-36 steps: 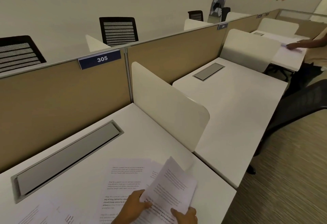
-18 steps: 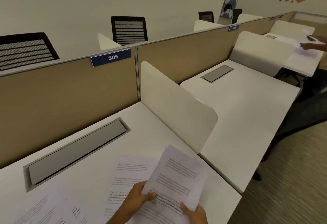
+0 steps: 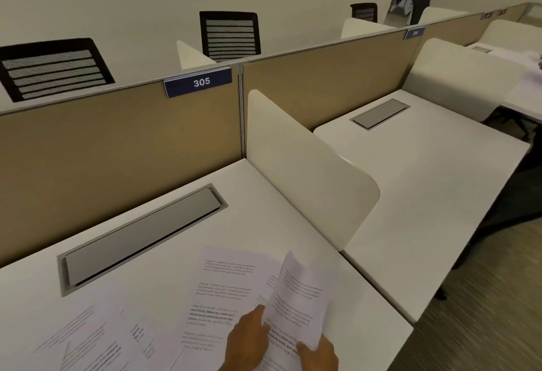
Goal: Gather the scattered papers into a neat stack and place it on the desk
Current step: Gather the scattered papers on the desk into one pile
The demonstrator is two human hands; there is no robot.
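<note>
On the white tabletop (image 3: 181, 241), your left hand (image 3: 249, 338) and right hand (image 3: 318, 353) grip with closed fingers one raised white printed paper sheet (image 3: 299, 291).

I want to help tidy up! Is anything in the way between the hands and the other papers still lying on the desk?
Nothing visible. The left hand and right hand hold lifted sheets; the loose papers lie flat to their left on bare desk.

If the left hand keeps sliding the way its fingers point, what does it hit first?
The left hand points up and right, at the lifted sheet that the right hand grips. It seems to touch that sheet's left edge already; past it stands the white divider. Depth is unclear.
</note>
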